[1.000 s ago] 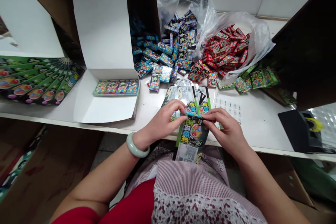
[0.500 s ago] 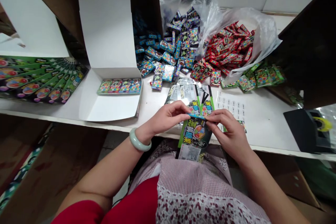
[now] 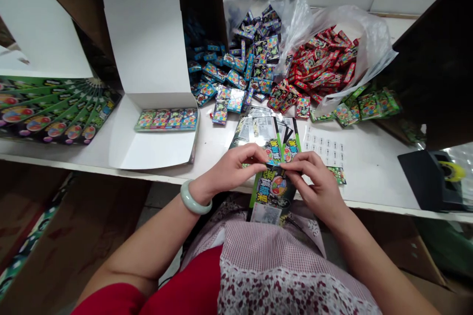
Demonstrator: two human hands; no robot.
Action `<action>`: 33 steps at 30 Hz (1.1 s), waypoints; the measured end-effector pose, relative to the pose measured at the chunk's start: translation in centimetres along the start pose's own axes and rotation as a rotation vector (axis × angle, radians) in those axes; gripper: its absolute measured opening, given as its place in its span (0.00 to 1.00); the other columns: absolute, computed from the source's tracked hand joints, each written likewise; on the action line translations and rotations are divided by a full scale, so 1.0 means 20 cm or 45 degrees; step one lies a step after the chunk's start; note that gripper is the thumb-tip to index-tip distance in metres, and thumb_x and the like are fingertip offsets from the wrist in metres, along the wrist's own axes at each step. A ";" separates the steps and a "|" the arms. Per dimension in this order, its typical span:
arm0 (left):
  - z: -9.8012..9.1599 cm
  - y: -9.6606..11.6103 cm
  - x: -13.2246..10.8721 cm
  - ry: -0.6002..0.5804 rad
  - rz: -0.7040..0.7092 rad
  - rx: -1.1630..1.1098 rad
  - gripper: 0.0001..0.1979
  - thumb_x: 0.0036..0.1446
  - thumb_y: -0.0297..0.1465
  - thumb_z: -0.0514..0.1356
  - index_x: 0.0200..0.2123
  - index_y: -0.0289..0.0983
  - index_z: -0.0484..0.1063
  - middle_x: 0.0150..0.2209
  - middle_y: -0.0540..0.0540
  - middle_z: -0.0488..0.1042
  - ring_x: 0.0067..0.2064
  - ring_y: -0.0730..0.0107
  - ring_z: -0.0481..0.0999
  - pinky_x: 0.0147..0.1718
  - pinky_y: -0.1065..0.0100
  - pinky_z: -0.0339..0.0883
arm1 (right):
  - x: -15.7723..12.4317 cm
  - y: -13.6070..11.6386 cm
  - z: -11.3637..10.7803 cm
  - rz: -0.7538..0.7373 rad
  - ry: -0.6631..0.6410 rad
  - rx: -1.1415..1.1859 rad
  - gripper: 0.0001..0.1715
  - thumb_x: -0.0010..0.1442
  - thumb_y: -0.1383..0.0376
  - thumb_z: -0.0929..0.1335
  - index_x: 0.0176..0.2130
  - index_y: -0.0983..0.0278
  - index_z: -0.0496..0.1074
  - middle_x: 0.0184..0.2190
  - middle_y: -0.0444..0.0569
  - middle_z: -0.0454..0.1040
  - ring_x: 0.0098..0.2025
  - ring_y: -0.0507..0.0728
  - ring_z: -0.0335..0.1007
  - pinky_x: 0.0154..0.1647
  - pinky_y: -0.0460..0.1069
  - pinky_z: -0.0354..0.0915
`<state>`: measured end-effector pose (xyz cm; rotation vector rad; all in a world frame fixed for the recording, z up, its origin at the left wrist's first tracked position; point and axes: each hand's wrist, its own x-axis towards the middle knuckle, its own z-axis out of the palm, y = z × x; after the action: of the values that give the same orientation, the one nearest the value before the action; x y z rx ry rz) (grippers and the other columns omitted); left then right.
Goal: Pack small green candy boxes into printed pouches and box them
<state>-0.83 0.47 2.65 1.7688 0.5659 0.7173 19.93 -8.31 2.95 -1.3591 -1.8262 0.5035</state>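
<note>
On the white bench [image 3: 369, 182], an open white carton [image 3: 144, 44] stands left of centre, with heaps of blue packets [image 3: 236, 71] and red packets [image 3: 318, 64] toward the back edge. At the front edge lies a green printed card [image 3: 272, 189]. The left hand [image 3: 236, 167] and right hand [image 3: 314, 184] meet over it, fingers and thumbs pinching its upper part. A pale bangle [image 3: 195, 198] circles the left wrist.

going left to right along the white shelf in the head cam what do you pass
fanned green printed cards → open white carton with a row of packs → left hand → green printed card → right hand → black tape dispenser
</note>
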 end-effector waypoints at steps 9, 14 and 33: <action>0.08 -0.07 -0.05 0.196 -0.083 -0.112 0.08 0.59 0.28 0.59 0.43 0.40 0.70 0.42 0.47 0.72 0.45 0.69 0.72 0.45 0.67 0.68 | 0.01 0.04 0.03 0.056 0.152 0.028 0.12 0.62 0.70 0.66 0.46 0.58 0.71 0.40 0.48 0.70 0.45 0.56 0.68 0.43 0.52 0.67; 0.08 -0.11 -0.07 0.156 -0.144 -0.080 0.14 0.61 0.30 0.59 0.50 0.43 0.68 0.44 0.46 0.70 0.45 0.68 0.72 0.44 0.67 0.69 | -0.01 0.03 0.04 0.060 0.221 0.127 0.07 0.61 0.71 0.66 0.38 0.60 0.71 0.35 0.47 0.71 0.42 0.54 0.69 0.42 0.52 0.67; 0.08 -0.11 0.02 0.403 -0.090 0.054 0.01 0.57 0.29 0.60 0.34 0.39 0.71 0.34 0.50 0.71 0.35 0.71 0.72 0.34 0.71 0.69 | 0.35 0.82 -0.18 0.689 -0.013 -0.482 0.14 0.59 0.65 0.67 0.45 0.65 0.77 0.44 0.55 0.72 0.43 0.60 0.69 0.45 0.51 0.61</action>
<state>0.52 0.23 0.16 1.6757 0.8571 0.9493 32.07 3.36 -3.96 -2.1339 -1.6001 0.4469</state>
